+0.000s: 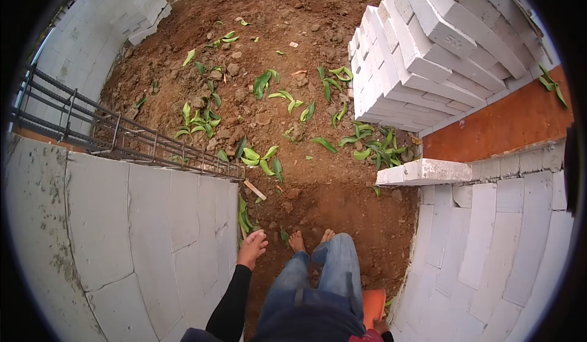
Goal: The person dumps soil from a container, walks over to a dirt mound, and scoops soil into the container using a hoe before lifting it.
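My left hand (252,248), in a black sleeve, hangs beside the left block wall (165,232) with its fingers curled in and nothing visible in them. Low at the bottom edge, my right hand (380,327) is closed at the side of an orange plastic container (373,305). My body and the frame edge hide most of that container, so its full shape cannot be seen. My bare feet (298,242) are on the brown soil, between the two white block walls.
On the right stands a tall stack of white blocks (428,42), near an orange-brown board (495,122). A single block (425,172) juts from the right wall (483,238). A rebar cage (122,131) reaches in from the left. Green leaves (263,158) litter the uneven soil (269,122).
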{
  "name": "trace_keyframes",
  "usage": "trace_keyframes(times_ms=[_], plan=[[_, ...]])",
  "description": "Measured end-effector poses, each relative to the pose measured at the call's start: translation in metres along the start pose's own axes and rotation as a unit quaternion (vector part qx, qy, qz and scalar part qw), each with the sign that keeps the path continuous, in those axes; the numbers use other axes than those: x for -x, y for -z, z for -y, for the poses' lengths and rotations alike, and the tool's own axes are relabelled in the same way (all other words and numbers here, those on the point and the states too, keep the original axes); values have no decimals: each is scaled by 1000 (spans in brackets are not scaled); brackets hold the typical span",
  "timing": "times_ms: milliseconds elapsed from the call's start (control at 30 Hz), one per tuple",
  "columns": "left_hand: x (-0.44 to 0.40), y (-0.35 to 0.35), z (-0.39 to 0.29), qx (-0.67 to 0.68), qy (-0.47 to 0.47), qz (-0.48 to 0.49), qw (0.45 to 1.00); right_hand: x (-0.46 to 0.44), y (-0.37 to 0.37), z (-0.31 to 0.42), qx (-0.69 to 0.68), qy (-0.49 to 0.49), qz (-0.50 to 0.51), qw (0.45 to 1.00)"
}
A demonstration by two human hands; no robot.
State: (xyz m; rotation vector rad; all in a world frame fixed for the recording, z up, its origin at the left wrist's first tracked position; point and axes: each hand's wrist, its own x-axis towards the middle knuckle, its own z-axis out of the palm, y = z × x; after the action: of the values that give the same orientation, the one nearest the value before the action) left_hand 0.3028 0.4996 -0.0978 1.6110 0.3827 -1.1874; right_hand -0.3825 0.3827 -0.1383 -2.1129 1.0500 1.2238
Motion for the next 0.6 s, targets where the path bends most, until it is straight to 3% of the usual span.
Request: trace_keyframes(times_ms=[100, 167, 233, 300, 367, 400, 433, 500, 600], plan=[[-34, -28, -56, -34, 31, 36, 998, -60, 82, 28, -2, -24, 47, 999], [-70, -34, -54, -91, 45, 18, 995, -100, 140, 23, 13, -14, 109, 994], [-107, -23, -48, -157, 62, -2, 986, -142, 182, 27, -47, -101, 147, 983], [-127, 1, -31, -132, 100, -92, 982, -164, 233, 55, -187, -282, 158, 928], [-170, 52, 12, -46, 93, -148, 984, -192, 271, 58, -213, -276, 59, 935], [-174, 71, 18, -121, 49, -125, 984, -209, 310, 61, -244, -311, 37, 918], [-165, 73, 4, -128, 76, -136, 980, -219, 354, 67, -274, -345, 14, 898], [-135, 55, -47, -65, 164, -175, 969, -231, 416, 64, -242, -259, -49, 934], [-100, 1, -124, 51, 110, -218, 968, -253, 498, 35, -174, -143, -106, 968]])
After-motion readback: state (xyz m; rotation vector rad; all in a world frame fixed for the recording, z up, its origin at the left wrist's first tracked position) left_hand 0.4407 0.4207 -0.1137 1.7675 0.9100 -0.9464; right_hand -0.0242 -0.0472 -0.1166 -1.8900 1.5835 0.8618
